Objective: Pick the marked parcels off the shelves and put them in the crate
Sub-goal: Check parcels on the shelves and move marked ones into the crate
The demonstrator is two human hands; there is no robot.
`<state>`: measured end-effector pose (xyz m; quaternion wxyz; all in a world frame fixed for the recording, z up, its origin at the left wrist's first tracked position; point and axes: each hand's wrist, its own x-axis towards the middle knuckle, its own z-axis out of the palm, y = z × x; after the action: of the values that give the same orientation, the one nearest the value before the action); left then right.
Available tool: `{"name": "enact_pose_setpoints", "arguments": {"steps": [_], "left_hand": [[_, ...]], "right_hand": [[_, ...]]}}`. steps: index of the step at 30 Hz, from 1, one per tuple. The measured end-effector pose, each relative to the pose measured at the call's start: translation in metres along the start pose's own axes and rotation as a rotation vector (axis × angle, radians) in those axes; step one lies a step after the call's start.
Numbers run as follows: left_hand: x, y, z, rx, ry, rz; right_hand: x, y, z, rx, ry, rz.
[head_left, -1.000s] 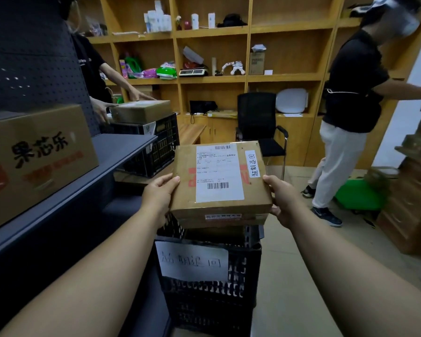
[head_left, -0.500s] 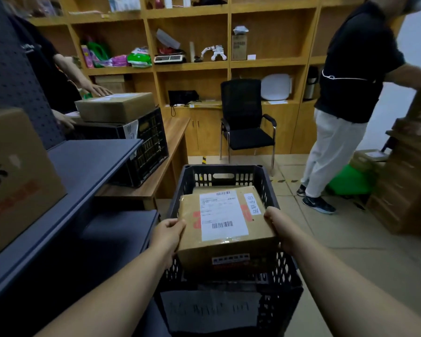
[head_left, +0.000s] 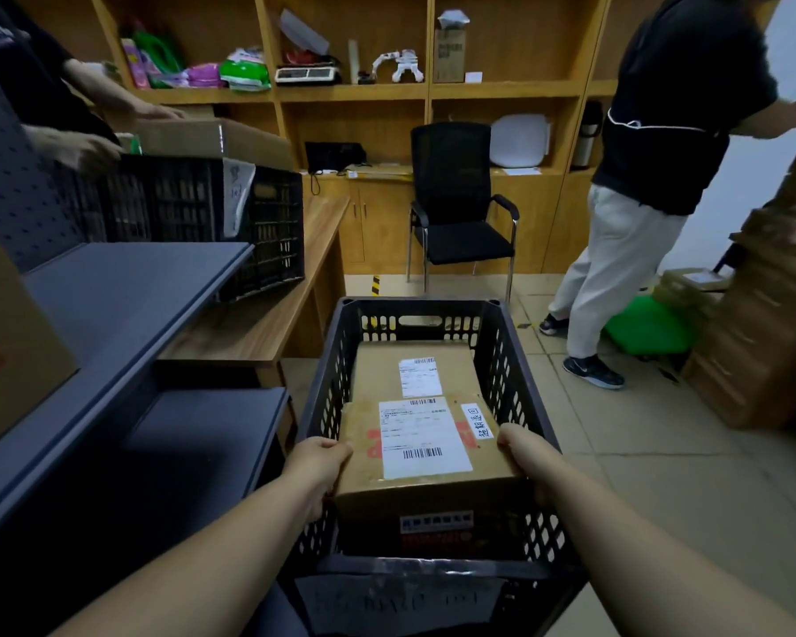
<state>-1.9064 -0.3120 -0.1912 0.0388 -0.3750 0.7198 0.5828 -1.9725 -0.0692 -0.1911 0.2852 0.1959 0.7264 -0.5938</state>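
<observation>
A paper sign point(head_left: 400, 602) is taped to the near wall of the black crate point(head_left: 520, 374); its handwriting is too dark and blurred to read. Inside the crate, the parcel point(head_left: 426, 457) carries a white shipping label point(head_left: 421, 436) with barcodes and fine print that cannot be made out, a small white tag point(head_left: 478, 421) of handwritten Chinese characters on its right side, and a dark printed strip on its near face. The left hand point(head_left: 318, 462) presses flat against the parcel's left side, fingers together; the right hand point(head_left: 522, 452) clasps its right side, so both hands hold the parcel between them, low within the crate walls. It appears to rest partly on a second parcel point(head_left: 414, 370) lying further back in the crate, which bears its own smaller barcode label.

To the left are grey shelves point(head_left: 125, 287), with a cardboard box point(head_left: 5, 342) at the edge showing part of a red print. Beyond, another black crate point(head_left: 258, 223) on a wooden desk point(head_left: 267, 319) has a paper sheet on its corner. Further off stand a black chair point(head_left: 456, 195), wooden wall shelves point(head_left: 433, 91) and a person in white trousers point(head_left: 616, 250).
</observation>
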Motion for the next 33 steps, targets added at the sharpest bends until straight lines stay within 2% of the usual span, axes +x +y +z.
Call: {"name": "enact_pose_setpoints", "arguments": {"steps": [11, 17, 25, 33], "left_hand": [[0.024, 0.000, 0.012, 0.046, -0.007, -0.087], [0.036, -0.013, 0.019, 0.072, -0.064, -0.173], [0.050, -0.026, 0.026, 0.288, -0.052, -0.196], [0.065, -0.040, 0.036, 0.409, -0.050, -0.223]], "right_hand": [[0.016, 0.000, 0.002, -0.092, -0.020, 0.045], [0.022, 0.013, 0.007, -0.142, -0.006, 0.102], [0.046, 0.031, 0.019, -0.185, -0.020, 0.193], [0.076, 0.048, 0.026, -0.197, 0.000, 0.234]]}}
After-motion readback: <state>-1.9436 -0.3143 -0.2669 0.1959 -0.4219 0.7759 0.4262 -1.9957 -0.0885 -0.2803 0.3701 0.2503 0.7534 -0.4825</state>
